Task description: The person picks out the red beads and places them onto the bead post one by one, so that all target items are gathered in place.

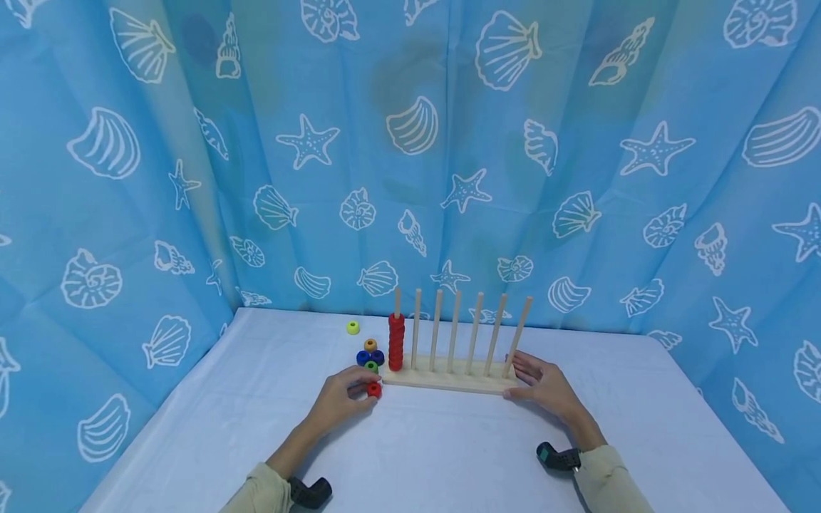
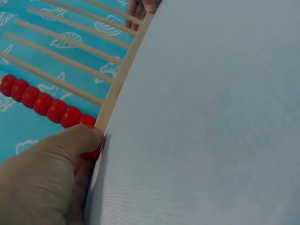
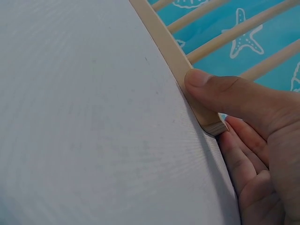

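A wooden bead stand with a flat base (image 1: pixel 449 382) and several upright pegs is on the white cloth. Its leftmost peg carries a stack of red beads (image 1: pixel 396 342); the other pegs are bare. At the base's left end, my left hand (image 1: pixel 343 397) pinches a loose red bead (image 1: pixel 374 390) between thumb and fingers. In the left wrist view the thumb partly covers this bead (image 2: pixel 91 153). My right hand (image 1: pixel 544 385) grips the right end of the base, with the thumb on its front edge (image 3: pixel 176 65) and the fingers behind.
Left of the stand lie loose beads: a green one (image 1: pixel 371 366) close to my left fingers, two blue ones (image 1: pixel 363 358), an orange one (image 1: pixel 370 345) and a yellow-green one (image 1: pixel 353 327) farther back. A blue shell-patterned curtain (image 1: pixel 359 164) hangs behind the white-covered table (image 1: pixel 449 456).
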`<state>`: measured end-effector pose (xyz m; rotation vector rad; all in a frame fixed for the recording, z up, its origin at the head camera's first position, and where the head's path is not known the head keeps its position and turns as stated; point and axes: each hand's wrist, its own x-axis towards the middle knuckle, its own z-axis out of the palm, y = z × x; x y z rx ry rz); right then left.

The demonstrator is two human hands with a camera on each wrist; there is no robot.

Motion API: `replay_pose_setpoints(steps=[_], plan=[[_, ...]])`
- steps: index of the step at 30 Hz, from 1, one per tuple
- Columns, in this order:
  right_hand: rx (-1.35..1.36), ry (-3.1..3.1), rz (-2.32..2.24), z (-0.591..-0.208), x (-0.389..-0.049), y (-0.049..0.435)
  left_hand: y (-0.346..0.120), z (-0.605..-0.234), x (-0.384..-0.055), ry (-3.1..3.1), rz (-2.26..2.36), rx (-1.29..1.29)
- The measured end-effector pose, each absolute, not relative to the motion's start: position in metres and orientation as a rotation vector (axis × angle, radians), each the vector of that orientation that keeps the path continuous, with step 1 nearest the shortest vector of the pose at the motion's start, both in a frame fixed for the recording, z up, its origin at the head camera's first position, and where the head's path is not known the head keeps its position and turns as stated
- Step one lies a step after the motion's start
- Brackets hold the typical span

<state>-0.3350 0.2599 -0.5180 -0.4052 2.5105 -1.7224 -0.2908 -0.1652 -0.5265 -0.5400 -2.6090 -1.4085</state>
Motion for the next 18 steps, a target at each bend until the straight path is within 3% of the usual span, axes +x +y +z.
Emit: replay_pose_setpoints(steps=[8,18], plan=[[-0.378,2.511,-1.717,-0.532,-0.343,0.265,-0.166,-0.522,-0.285,-2.460,-1.620,-0.489],[-0.376,2.527,-1.718,-0.528,-0.341,0.263,-0.165,-0.458,-0.298,-2.205,-1.670,-0.497]])
